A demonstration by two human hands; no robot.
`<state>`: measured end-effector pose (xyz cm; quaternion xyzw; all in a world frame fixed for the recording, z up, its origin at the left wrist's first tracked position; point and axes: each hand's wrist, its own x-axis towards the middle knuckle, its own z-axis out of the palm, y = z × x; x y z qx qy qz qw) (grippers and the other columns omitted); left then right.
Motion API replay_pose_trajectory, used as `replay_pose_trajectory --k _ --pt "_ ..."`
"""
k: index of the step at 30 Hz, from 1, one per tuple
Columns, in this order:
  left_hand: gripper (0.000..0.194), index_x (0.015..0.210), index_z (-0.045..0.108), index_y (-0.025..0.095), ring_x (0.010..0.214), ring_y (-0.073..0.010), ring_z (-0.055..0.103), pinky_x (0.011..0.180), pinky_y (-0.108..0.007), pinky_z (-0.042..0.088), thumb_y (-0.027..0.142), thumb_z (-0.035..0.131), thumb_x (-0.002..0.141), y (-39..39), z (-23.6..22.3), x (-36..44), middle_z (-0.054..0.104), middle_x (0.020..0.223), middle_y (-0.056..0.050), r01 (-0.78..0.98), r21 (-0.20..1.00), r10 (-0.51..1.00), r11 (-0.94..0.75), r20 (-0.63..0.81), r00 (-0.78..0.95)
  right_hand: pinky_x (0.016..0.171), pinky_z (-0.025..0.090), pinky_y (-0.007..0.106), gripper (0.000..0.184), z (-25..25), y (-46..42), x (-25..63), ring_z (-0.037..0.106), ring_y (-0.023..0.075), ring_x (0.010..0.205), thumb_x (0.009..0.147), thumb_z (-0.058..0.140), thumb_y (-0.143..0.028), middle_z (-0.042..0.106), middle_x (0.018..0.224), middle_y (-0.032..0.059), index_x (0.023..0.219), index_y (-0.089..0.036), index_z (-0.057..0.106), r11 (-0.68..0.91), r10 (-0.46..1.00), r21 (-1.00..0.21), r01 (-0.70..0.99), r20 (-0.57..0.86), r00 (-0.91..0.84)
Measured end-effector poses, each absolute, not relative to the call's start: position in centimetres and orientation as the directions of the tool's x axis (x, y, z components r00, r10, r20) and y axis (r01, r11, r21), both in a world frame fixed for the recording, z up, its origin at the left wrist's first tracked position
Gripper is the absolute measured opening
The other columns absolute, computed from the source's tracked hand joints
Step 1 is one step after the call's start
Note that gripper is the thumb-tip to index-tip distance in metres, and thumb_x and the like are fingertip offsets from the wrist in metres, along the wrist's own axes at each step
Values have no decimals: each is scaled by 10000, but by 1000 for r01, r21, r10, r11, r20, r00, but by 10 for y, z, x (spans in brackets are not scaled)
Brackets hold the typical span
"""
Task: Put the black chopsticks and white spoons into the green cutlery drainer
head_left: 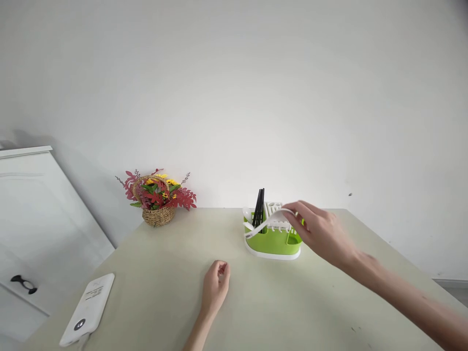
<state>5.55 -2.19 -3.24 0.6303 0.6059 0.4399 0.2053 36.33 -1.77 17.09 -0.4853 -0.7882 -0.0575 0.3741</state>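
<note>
My right hand (310,222) pinches a white spoon (265,224) near its wider end. The spoon slants down to the left, its narrow tip with dark marks hanging in front of a green cutlery holder (274,243). Inside the holder's left side, black chopsticks (259,209) stand upright, and white spoons (247,213) lean beside them. A white slotted rack (273,209) forms part of the holder, with small hooks at its front. My left hand (216,282) rests on the table, fingers loosely curled, with nothing visible in it.
A wicker basket (158,216) of red and yellow artificial flowers stands at the table's back left. On the front left lies a white power bank (87,309) with a cable. A white cabinet (47,219) is left of the table (164,263); a wall rises behind.
</note>
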Motion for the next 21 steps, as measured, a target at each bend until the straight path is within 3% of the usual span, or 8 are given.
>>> replay_pose_trajectory --k 3,6,12,16,21 --pt "347 817 590 232 758 -197 625 672 -268 479 523 490 977 -22 -32 56 662 790 -33 584 790 942 -187 312 -120 482 264 265 329 181 5 355 550 120 526 1107 365 -353 726 876 14 1066 -218 662 467 587 51 883 728 -353" --pt "344 821 590 231 754 -194 621 674 -269 477 520 488 978 -22 -32 55 662 794 -32 584 790 942 -188 313 -121 491 214 272 329 180 22 344 550 124 553 1107 385 -295 698 800 20 985 -191 673 428 554 245 870 689 -466" --pt "334 831 587 231 782 -197 624 723 -288 484 509 483 982 -22 -34 56 668 807 -34 588 785 941 -194 318 -114 565 248 287 195 162 33 326 567 136 616 983 548 -75 668 747 28 836 -174 629 464 562 359 810 588 -582" --pt "336 820 590 232 767 -196 626 687 -277 479 512 493 977 -22 -33 56 680 804 -36 575 796 942 -191 314 -122 625 300 306 236 148 36 316 594 171 674 848 596 61 669 756 28 823 -173 624 456 570 417 786 542 -618" --pt "346 806 589 234 758 -199 636 702 -281 485 520 493 976 -22 -33 56 683 789 -35 578 790 936 -206 332 -120 764 378 348 261 128 38 302 622 226 788 801 606 81 695 781 48 839 -172 657 453 569 476 754 496 -656"
